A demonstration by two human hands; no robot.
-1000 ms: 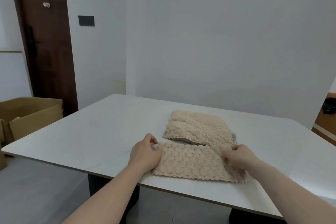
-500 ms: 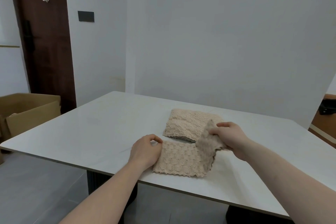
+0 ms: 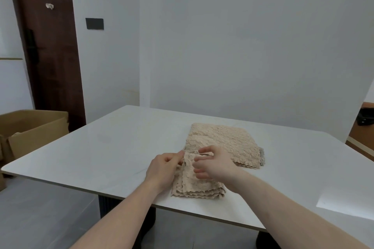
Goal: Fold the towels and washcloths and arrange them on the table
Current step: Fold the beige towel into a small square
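Comparing with a second ago, I see the washcloth (image 3: 197, 183) now doubled leftward (fold nearly complete), left hand (image 3: 162, 170) pinching its edge, right hand (image 3: 214, 164) loosely spread above it.

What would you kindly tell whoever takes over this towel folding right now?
Left hand: pinches the left edge of the small beige cloth.
Right hand: fingers spread over the cloth's top, holding nothing.
Cloth lies in layers near the table front edge; the folded beige stack sits just behind.
Done: cloth folded over.
Left: square it, place it by the stack.
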